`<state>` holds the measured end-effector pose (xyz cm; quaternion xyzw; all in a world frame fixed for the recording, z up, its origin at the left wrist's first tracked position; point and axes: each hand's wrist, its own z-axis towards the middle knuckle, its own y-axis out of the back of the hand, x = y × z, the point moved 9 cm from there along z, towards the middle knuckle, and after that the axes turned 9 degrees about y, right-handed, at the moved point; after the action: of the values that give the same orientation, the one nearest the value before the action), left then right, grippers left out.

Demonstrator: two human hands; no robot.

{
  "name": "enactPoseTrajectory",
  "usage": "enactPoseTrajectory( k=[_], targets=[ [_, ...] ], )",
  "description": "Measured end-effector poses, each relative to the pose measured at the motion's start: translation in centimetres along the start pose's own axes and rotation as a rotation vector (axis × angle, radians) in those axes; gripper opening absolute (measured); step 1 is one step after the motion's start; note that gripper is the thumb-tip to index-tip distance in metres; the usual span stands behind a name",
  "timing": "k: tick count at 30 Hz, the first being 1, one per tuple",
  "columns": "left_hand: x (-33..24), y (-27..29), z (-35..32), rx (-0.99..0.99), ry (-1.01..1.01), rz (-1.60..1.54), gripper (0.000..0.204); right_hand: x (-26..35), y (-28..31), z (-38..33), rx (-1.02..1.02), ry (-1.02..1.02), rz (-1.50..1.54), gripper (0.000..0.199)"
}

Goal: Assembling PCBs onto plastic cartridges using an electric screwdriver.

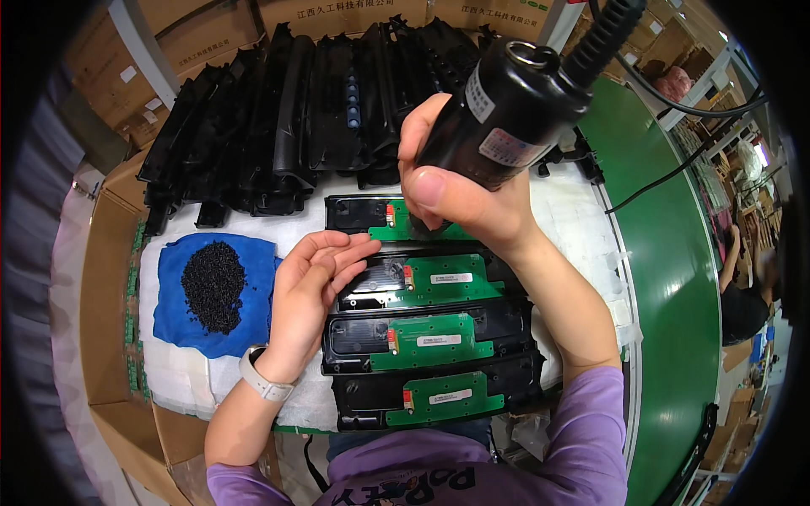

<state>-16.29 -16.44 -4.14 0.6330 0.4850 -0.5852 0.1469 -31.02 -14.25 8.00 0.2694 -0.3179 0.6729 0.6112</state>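
Observation:
My right hand (pixel 472 202) is wrapped round a black electric screwdriver (pixel 515 110), held tilted with its lower end over the farthest green circuit board (pixel 386 233). That board sits in a black plastic housing (pixel 348 211); the driver's tip is hidden behind my hand. My left hand (pixel 310 274) is beside the same housing, fingers stretched and slightly apart, fingertips at the board's near left edge. I make out nothing held in it. Nearer to me lie more black housings with green boards, including a second board (pixel 472 291), a third (pixel 464 347) and the nearest (pixel 485 390).
Left of my left hand, a blue cloth (pixel 173 295) bears a pile of small black screws (pixel 213 287). Several long black plastic parts (pixel 291 110) stand at the back. A green surface (pixel 675 337) runs along the right. Cardboard boxes (pixel 110 278) border the left side.

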Motion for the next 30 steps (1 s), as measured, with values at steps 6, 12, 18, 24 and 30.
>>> enactPoseTrajectory(
  k=[6, 12, 18, 24, 30],
  targets=[
    [0.2, 0.0, 0.1, -0.007, 0.030, 0.018, 0.018, -0.5, -0.2, -0.2, 0.003, -0.039, 0.014, 0.030],
    [0.4, -0.2, 0.1, 0.048, 0.062, 0.044, 0.020, -0.6, -0.6, -0.4, 0.023, -0.061, -0.008, 0.029],
    [0.1, -0.1, -0.2, 0.035, 0.053, 0.094, 0.025, -0.7, -0.7, -0.4, -0.001, -0.059, -0.037, 0.025],
    [1.0, -0.7, -0.2, 0.083, 0.123, 0.128, 0.017, -0.8, -0.6, -0.6, -0.013, -0.076, -0.030, 0.024],
    [0.1, -1.1, -0.3, 0.013, 0.020, 0.219, 0.011, -1.1, -1.3, -0.7, 0.068, -0.067, -0.070, 0.022]
  ],
)
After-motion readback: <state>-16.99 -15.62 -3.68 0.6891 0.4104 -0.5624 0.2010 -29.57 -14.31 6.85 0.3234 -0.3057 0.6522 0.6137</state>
